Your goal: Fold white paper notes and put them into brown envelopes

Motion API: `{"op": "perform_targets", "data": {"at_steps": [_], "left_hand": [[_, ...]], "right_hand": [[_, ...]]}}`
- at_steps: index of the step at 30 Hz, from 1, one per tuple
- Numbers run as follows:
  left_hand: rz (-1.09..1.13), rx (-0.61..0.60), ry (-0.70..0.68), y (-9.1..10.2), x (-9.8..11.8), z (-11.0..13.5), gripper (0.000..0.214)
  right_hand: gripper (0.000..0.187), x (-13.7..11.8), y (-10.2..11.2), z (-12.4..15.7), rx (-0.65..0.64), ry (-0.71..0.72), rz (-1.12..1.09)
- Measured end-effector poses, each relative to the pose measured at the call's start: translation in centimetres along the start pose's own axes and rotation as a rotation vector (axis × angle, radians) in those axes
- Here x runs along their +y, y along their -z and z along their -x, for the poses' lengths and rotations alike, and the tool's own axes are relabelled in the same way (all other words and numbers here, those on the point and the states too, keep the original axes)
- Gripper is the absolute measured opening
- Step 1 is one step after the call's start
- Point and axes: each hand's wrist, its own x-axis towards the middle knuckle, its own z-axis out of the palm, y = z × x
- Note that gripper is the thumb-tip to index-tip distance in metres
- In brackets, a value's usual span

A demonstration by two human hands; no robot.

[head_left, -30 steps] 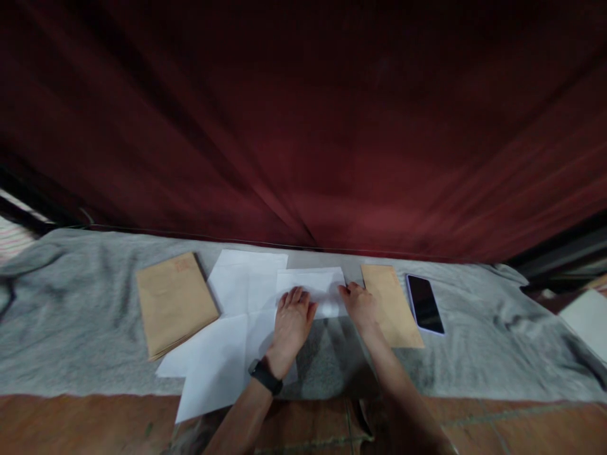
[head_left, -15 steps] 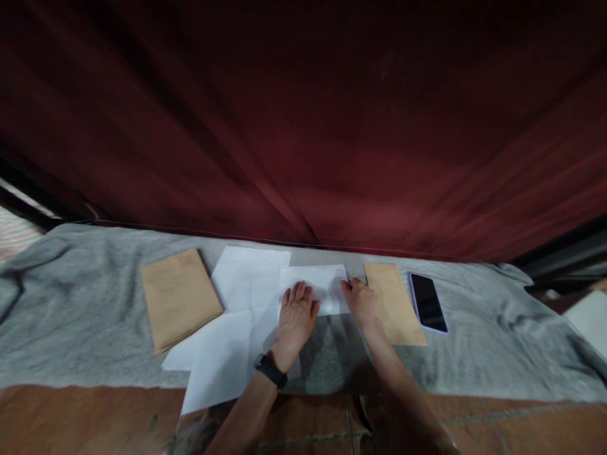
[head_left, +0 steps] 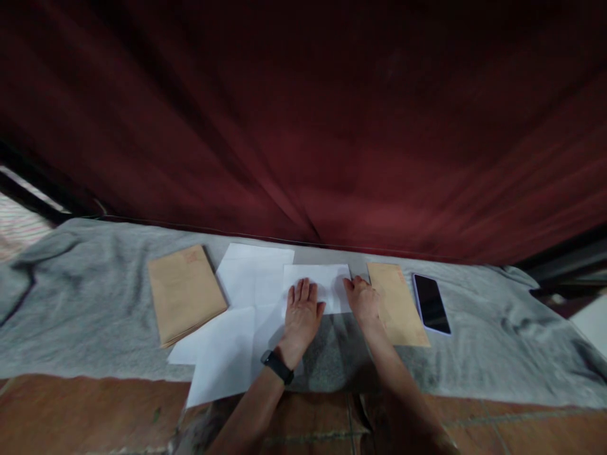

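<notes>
The white paper rectangle (head_left: 329, 275) lies flat at the center of the gray cloth (head_left: 488, 335), between the white sheets (head_left: 225, 354) on the left and the single brown envelope (head_left: 399, 309) on the right. The left hand (head_left: 304, 313) rests palm-down on the rectangle, fingers extended. The right hand (head_left: 364, 301), fingers curled, is at its right edge; whether it pinches the paper cannot be determined.

White paper (head_left: 331, 285); tan envelope (head_left: 398, 308)
</notes>
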Motion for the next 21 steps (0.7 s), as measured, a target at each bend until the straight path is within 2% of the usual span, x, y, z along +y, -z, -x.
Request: {"op": "perform_targets", "data": {"at_steps": [9,15,21], "left_hand": [[-0.008,0.023,-0.006,-0.6,0.7,0.5,0.053],[0.001,0.021,-0.115,-1.2,1.7,1.9,0.05],[0.01,0.05,-0.133,-2.2,2.1,2.8,0.053]], "right_hand": [[0.04,-0.1,0.1,-0.1,-0.015,0.003,0.025],[0.039,0.0,-0.1,0.0,-0.016,-0.011,-0.002],[0.042,-0.1,-0.2,0.1,0.013,-0.014,0.001]]}}
